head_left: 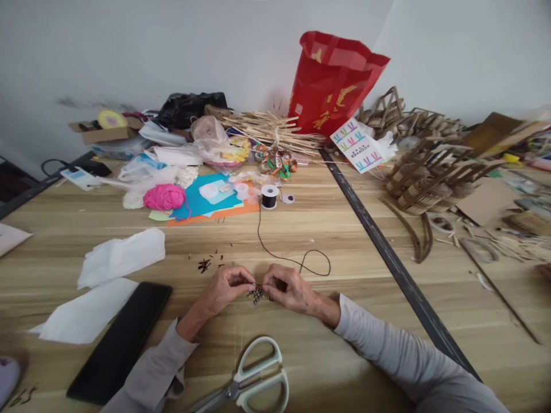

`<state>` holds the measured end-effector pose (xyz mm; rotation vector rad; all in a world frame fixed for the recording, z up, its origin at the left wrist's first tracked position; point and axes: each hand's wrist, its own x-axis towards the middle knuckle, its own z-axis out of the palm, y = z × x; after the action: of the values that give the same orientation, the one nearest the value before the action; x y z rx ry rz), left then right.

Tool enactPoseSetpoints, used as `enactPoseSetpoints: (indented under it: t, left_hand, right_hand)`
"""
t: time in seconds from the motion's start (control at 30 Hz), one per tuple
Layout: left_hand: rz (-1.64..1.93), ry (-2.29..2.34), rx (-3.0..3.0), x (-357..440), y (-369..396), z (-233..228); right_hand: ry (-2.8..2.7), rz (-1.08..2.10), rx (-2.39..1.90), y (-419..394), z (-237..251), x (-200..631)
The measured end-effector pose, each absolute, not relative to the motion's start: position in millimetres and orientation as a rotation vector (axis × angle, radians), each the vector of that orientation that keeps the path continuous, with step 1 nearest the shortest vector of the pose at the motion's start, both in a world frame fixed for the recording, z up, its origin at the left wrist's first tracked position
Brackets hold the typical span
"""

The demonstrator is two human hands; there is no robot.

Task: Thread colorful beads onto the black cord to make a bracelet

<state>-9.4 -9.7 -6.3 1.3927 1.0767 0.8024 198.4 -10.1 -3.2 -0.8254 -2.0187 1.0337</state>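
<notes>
My left hand [225,289] and my right hand [293,288] meet fingertip to fingertip low over the wooden table, both closed in a pinch. A thin black cord [275,253] runs from a white-rimmed spool [269,198], loops on the table and passes up to my right hand, which grips it. Something small and dark shows between the fingertips; what the left fingers pinch is too small to make out. Just below them lies a little pile of multicoloured beads [257,296]. Short black pieces [204,265] are scattered to the left of my left hand.
White-handled scissors [232,392] lie nearest me. On the left are a black phone-like slab [123,344] and white paper [123,255]. Pink yarn [164,197], blue sheets [200,198] and a red bag [333,86] stand farther back. Small woven baskets [424,186] fill the right side.
</notes>
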Motion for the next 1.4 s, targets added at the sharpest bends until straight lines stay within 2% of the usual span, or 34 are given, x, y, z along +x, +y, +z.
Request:
enactPoseSetpoints:
  t: [1.4]
  left_hand:
    - [0.777,1.045,1.384,-8.8,-9.5,-7.7]
  right_hand:
    - [-2.028,1.063,-0.823,-10.7,-2.0,197.4]
